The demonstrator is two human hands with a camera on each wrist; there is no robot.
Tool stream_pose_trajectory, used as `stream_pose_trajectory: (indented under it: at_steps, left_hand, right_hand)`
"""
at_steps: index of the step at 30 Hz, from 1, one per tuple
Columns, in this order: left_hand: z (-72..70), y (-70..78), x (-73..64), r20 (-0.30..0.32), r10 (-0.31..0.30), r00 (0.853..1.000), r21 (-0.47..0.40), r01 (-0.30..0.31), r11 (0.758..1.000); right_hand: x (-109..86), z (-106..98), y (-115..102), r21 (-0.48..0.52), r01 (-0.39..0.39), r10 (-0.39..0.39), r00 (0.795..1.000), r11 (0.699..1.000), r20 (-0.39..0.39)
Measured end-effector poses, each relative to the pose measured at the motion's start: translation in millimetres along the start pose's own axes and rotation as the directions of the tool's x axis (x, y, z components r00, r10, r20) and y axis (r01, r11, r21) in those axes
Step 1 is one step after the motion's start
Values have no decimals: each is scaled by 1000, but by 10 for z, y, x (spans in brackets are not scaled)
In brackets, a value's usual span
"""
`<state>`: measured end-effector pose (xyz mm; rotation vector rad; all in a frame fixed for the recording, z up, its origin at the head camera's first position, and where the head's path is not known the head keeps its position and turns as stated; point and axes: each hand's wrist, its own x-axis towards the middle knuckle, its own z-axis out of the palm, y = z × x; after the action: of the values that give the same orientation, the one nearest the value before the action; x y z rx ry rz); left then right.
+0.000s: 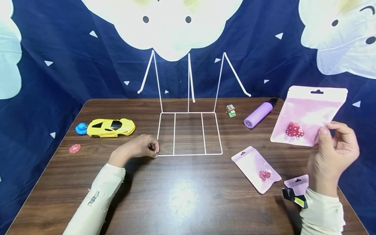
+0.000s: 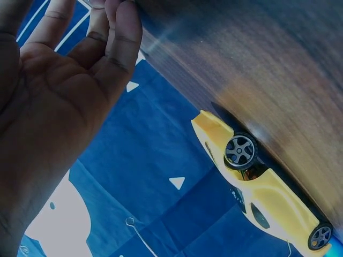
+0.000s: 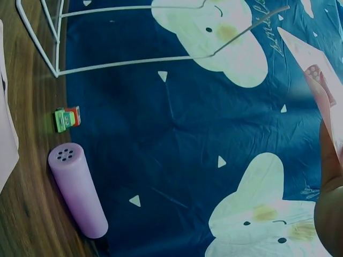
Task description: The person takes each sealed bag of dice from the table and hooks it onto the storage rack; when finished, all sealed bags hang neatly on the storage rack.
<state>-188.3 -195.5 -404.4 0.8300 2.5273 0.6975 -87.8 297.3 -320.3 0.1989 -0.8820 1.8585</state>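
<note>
The left hand (image 1: 135,148) pinches the front-left corner of the white wire rack (image 1: 191,155), which stands on the table (image 1: 141,199). Right of the rack, the right hand (image 1: 336,153) grips a raised pink pouch (image 1: 308,111) containing red dice (image 1: 293,129) by its lower-right corner. A second pink pouch (image 1: 252,166) lies near the rack's front-right corner.

Brown table (image 1: 141,202) under rack (image 1: 191,155), car (image 1: 104,132), pouch (image 1: 250,167)
</note>
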Motion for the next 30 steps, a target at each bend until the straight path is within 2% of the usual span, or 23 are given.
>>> stream_pose_trajectory:
  at_steps: [11,22,30]
  left_hand:
    - [-1,3,-9,4,7,1000,9,-7,1000]
    - [18,-15,-1,1,3,1000,-4,-3,1000]
    - [9,-1,-11,3,-2,1000,0,2,1000]
  right_hand:
    - [-36,4,23,-2,12,-12,1000,1000,-15]
    - [-118,117,-18,-15,21,-21,999,1000,-26]
    - [-214,165,27,6,-1,1,1000,1000,-7]
